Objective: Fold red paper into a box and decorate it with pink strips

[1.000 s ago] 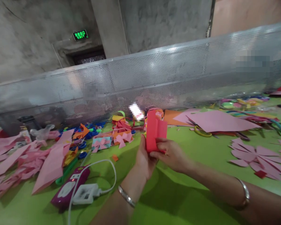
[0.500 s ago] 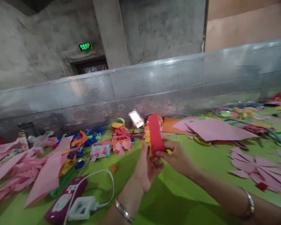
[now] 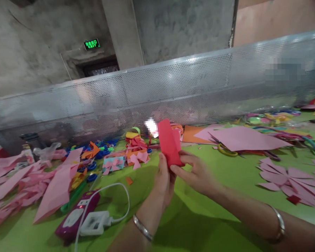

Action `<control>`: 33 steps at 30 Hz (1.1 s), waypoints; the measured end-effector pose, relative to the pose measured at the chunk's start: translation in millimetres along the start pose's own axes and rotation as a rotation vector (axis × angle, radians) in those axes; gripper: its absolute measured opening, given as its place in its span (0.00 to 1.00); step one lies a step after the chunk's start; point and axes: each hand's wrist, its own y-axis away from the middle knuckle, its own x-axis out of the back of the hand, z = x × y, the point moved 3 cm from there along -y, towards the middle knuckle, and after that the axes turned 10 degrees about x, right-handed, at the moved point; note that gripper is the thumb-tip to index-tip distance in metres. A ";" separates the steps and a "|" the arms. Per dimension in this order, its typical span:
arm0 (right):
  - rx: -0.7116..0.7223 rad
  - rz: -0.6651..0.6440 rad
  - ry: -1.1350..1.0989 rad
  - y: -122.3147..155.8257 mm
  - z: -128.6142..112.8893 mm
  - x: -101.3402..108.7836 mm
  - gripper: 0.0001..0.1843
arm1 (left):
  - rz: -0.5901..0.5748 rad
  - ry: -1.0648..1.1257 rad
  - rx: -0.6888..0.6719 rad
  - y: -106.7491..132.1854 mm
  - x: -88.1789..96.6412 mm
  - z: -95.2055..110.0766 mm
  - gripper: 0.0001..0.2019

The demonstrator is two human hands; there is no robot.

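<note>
A folded piece of red paper (image 3: 167, 141) is held up above the green table, one layer standing slightly apart at its right side. My left hand (image 3: 163, 176) grips its lower left edge, thumb in front and the other fingers mostly hidden behind. At the bottom right corner my right hand (image 3: 195, 171) pinches the paper between thumb and fingers. Just behind the paper, a phone with a bright screen (image 3: 152, 128) leans upright. Left of my hands lie pink paper bows on an orange card (image 3: 138, 158) and on a light blue card (image 3: 112, 164).
A purple power strip (image 3: 78, 217) with a white charger (image 3: 95, 223) and cable lies front left. Pink paper scraps (image 3: 52, 192) cover the left side. Yellow-handled scissors (image 3: 227, 150), a pink sheet (image 3: 248, 138) and pink petal cutouts (image 3: 291, 180) are at right. A perforated metal panel (image 3: 173, 87) stands behind.
The red paper has turned so more of its face shows, and its layers now fan apart. My left hand has closed onto its lower left edge; my right hand still holds the lower right.
</note>
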 end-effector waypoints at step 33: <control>-0.217 0.018 -0.280 -0.2 38.4 -2.9 0.11 | 0.023 -0.189 -0.002 -1.6 8.7 2.7 0.13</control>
